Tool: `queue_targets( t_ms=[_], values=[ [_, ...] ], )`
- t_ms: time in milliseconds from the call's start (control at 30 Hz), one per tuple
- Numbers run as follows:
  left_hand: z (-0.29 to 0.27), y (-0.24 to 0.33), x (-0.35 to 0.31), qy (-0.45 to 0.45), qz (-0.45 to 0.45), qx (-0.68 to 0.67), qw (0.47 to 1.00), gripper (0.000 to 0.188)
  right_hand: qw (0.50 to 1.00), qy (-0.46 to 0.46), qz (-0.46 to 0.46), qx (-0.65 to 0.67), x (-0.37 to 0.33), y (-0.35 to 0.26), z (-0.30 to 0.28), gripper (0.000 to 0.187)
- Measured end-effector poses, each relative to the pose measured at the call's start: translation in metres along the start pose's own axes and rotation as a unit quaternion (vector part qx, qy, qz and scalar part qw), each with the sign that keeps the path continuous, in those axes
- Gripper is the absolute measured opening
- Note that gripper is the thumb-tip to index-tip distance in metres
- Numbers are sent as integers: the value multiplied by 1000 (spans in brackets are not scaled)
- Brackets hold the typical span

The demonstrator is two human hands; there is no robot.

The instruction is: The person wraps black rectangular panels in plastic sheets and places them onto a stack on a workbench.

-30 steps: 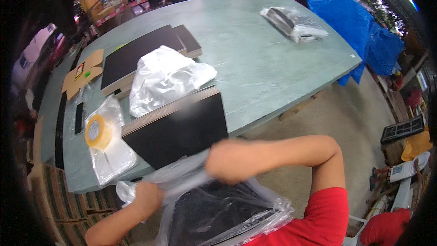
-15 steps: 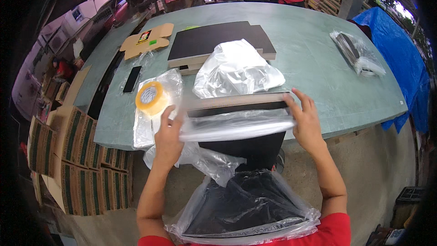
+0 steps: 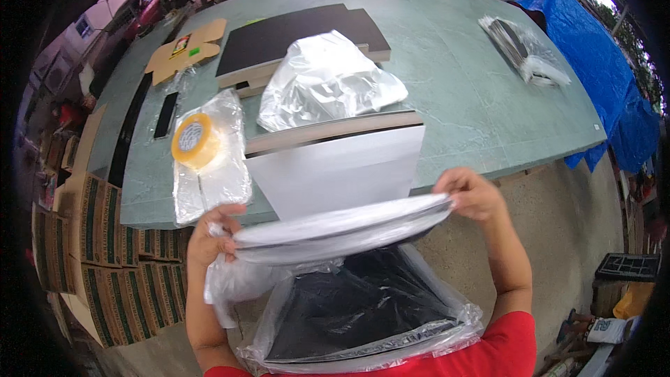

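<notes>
Between my two hands stretches a clear plastic bag (image 3: 335, 234) with dark board edges showing inside it. My left hand (image 3: 211, 235) pinches its left end, where loose plastic hangs down. At the other end the fingers of my right hand (image 3: 474, 194) are closed on its corner. Just beyond stands a stack of boards (image 3: 342, 160), upright against the table's near edge, its white face toward me. Below my hands, against my body, rests a black board in clear plastic (image 3: 363, 300).
On the green table (image 3: 474, 119) lie a tape roll (image 3: 195, 141) on plastic sleeves, a heap of clear bags (image 3: 328, 87), dark boards (image 3: 300, 42), an unfolded carton (image 3: 185, 49), a black phone-like slab (image 3: 166, 115) and a wrapped bundle (image 3: 523, 52). Stacked cartons (image 3: 125, 293) stand left.
Both hands have come back toward me with the bag and its dark board, away from the upright stack. A white face now shows on the stack. The view has shifted too.
</notes>
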State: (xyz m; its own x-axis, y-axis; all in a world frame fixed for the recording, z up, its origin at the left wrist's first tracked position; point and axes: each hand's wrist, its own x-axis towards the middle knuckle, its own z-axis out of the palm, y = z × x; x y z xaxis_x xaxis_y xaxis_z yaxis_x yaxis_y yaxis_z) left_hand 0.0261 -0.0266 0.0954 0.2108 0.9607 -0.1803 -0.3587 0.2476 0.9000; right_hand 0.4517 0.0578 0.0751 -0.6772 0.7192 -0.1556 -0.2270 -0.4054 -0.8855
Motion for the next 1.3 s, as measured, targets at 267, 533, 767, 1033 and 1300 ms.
queue_targets(
  t_ms=[267, 533, 767, 1033, 1300],
  values=[
    [-31, -169, 2, 49, -278, 18, 959, 14, 881, 314, 252, -249, 11, 273, -78, 12],
    [-54, -154, 19, 158, -102, 512, 838, 22, 819, 245, 142, -498, 13, 140, -5, 28],
    [81, -22, -28, -379, -52, 373, 845, 14, 842, -496, -2, -211, 6, 54, 100, 49],
    [19, -224, 46, -103, 8, 567, 818, 13, 807, -241, 239, -484, 47, 192, 12, 66],
    [88, -41, 81, 127, 189, 93, 969, 17, 979, -73, 136, -129, 81, 65, 68, 20]
  ],
)
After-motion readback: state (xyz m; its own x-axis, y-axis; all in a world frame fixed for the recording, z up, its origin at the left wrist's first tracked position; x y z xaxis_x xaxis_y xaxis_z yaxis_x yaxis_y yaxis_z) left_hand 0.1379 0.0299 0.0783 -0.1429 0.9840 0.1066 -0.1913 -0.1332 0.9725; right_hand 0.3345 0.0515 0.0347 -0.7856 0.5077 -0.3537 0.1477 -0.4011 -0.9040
